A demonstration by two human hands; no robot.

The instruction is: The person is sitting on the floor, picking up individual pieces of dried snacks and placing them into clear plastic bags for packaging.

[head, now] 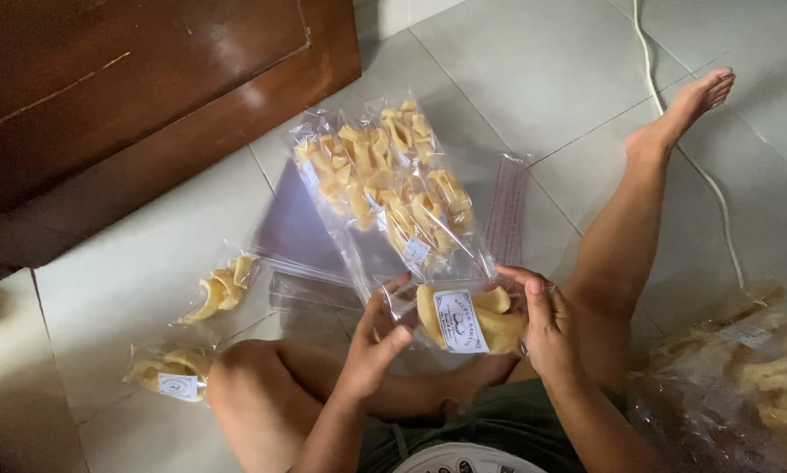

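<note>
Yellow cracker packet (468,320) lies crosswise, label facing up; left hand (377,337), right hand (547,328) gripping its ends.

A pile of filled clear bags of yellow crackers (384,180) lies on the pale tiled floor (542,61), beside a stack of empty clear bags (505,210). Two small packed bags lie to the left: one (222,289) near the pile, one (170,372) by a knee. A dark wooden door (139,96) stands behind. A white cable (674,114) crosses the tiles, and a large bag of loose crackers (752,368) sits at the right edge.
</note>
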